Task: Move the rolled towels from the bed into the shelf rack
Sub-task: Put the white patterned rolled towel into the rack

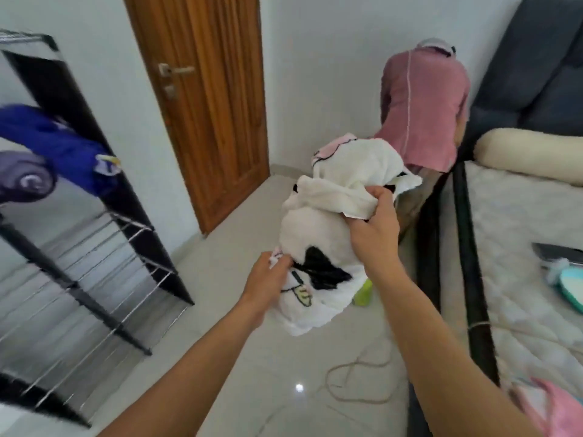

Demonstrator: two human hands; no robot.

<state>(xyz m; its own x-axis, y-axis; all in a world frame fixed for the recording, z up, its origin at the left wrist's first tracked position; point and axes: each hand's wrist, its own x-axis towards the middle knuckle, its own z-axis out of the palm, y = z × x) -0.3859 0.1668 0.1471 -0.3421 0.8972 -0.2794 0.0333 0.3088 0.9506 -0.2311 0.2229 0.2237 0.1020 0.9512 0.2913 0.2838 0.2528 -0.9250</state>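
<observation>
I hold a white towel with black and pink cartoon print in the air over the floor, between bed and rack; it is loosely bunched. My left hand pinches its lower edge. My right hand grips a fold near its top. The black shelf rack with wire shelves stands at the left. A blue rolled towel and a purple rolled towel lie on an upper shelf. The bed is at the right, with a pink towel at its near corner.
A person in a pink top bends over by the bed's far end. A closed wooden door is ahead. A cord loops on the tiled floor, a green bottle stands by the bed. A cream bolster lies on the mattress.
</observation>
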